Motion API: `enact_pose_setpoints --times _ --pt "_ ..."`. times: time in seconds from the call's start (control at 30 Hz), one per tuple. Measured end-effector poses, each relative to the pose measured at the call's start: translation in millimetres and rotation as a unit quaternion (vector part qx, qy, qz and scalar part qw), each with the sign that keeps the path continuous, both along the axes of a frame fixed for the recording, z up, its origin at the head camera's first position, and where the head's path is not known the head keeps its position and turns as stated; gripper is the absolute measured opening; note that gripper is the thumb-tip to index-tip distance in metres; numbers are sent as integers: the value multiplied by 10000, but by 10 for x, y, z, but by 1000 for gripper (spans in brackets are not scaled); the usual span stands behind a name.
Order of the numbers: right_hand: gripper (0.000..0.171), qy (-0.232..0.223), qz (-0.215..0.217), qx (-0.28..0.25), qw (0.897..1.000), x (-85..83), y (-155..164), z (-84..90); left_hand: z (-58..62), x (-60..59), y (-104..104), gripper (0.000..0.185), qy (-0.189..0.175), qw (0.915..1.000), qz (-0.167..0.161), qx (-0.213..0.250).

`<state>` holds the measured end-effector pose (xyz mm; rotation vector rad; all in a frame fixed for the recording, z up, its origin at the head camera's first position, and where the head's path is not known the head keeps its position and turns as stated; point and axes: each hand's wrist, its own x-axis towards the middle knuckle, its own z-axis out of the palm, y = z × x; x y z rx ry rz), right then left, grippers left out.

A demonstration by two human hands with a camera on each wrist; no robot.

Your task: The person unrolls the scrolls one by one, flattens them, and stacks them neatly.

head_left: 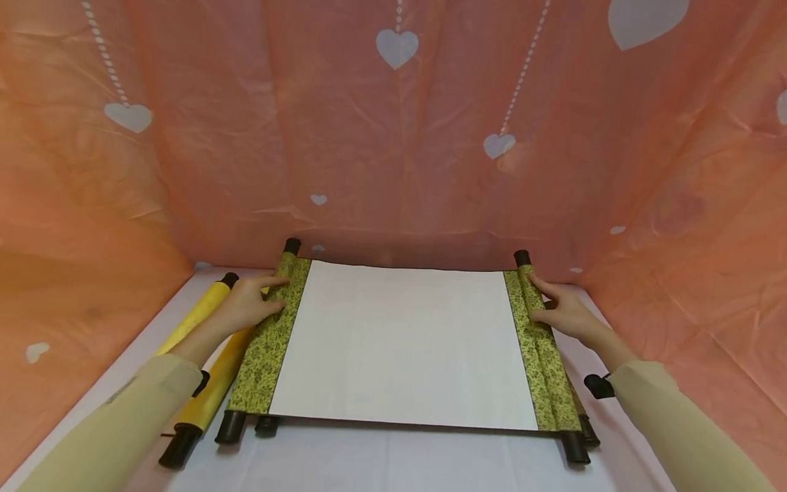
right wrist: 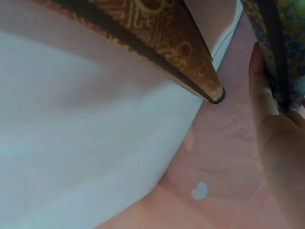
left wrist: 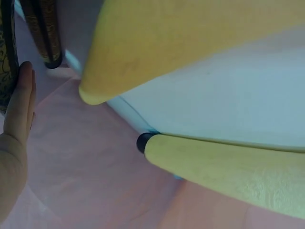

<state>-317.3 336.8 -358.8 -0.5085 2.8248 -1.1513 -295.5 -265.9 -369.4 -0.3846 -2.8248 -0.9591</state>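
Note:
A hanging scroll point(head_left: 406, 342) with a blank white middle is spread between my hands, its yellow-green patterned ends rolled on rods with black knobs. My left hand point(head_left: 249, 301) grips the left roll point(head_left: 261, 362) on its outer side, toward the far end. On the right roll point(head_left: 551, 355), my right hand point(head_left: 568, 311) holds with thumb and fingers spread along the outer edge. The left wrist view catches the fingers point(left wrist: 21, 100) against the patterned roll point(left wrist: 6, 52). Thumb and fingers sit round the blue-and-yellow patterned roll point(right wrist: 290, 47) in the right wrist view.
Two yellow scrolls point(head_left: 212, 383) point(head_left: 199, 311) lie left of the spread one. A brown-gold patterned roll point(right wrist: 167, 57) lies under it, its black knob point(head_left: 589, 432) showing at the right. A white table point(head_left: 393, 461) is walled by orange-pink heart-print sheeting point(head_left: 393, 157).

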Motion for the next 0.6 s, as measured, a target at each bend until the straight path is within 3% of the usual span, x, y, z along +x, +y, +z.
enact_pose_setpoints --times 0.33,0.6 --pt "87 -115 10 89 9999 -216 -56 -240 -180 -170 5 53 -465 9988 -136 -76" --pt "88 -580 13 18 9983 -326 -65 -325 -235 -272 8 54 -746 9958 -357 -386"
